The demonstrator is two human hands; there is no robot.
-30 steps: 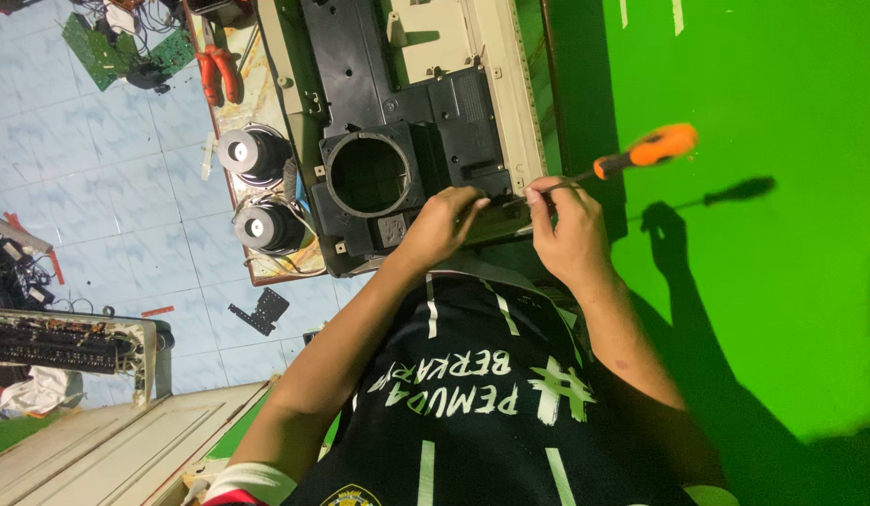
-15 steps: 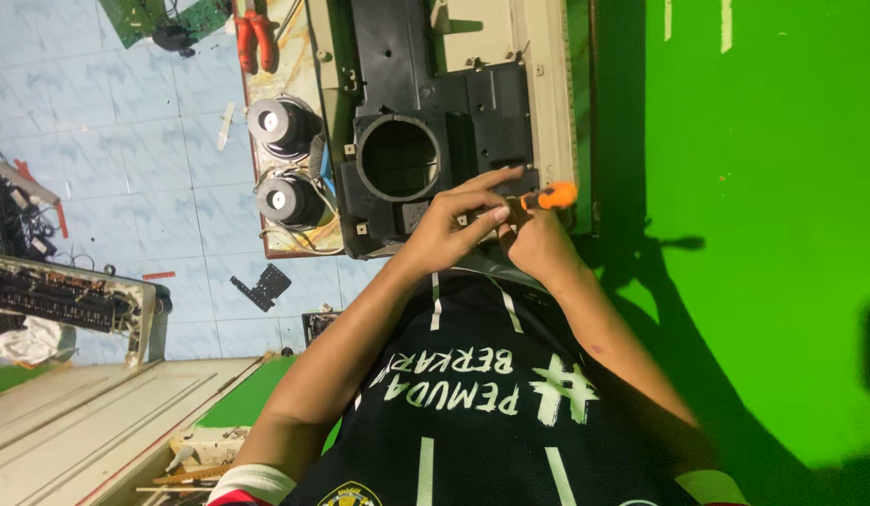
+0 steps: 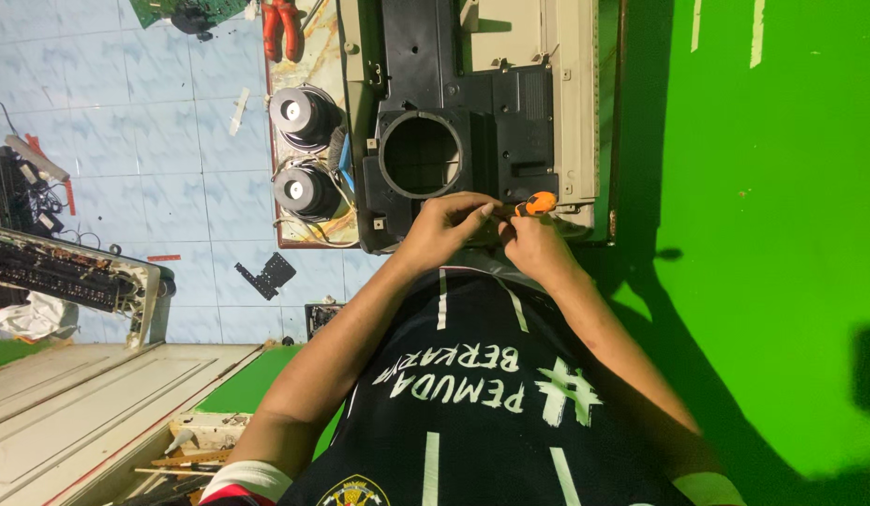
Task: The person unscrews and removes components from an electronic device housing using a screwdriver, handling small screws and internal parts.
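Orange-handled screwdriver [image 3: 538, 202] stood at the near edge of the black speaker housing [image 3: 453, 141], below its round opening [image 3: 422, 154]. My right hand [image 3: 536, 245] was wrapped around the handle; my left hand [image 3: 444, 225] pinched at the shaft beside it, hands touching. Two loose speakers [image 3: 304, 150] lay left of the housing, red pliers [image 3: 283, 23] beyond.
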